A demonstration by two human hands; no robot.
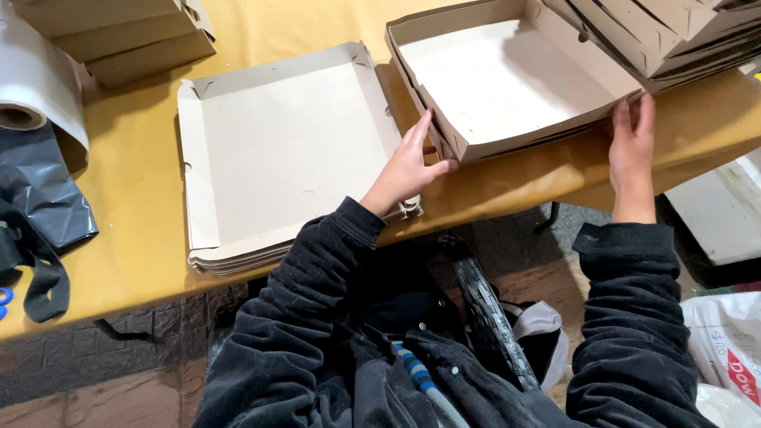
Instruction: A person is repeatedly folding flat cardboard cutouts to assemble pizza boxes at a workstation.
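Observation:
A folded grey cardboard box tray [507,75] with raised walls lies on the yellow-brown table [135,198], open side up. My left hand [408,166] grips its near left corner, thumb against the front wall. My right hand [632,147] presses flat against its near right corner, fingers together and pointing away from me. Left of the tray lies a stack of flat unfolded cardboard blanks [277,150], touching my left wrist.
Folded boxes are stacked at the back right [674,32] and back left [119,36]. A roll of clear plastic [32,87] and dark bags [40,198] lie at the left edge. A white bag [725,341] sits on the floor at right.

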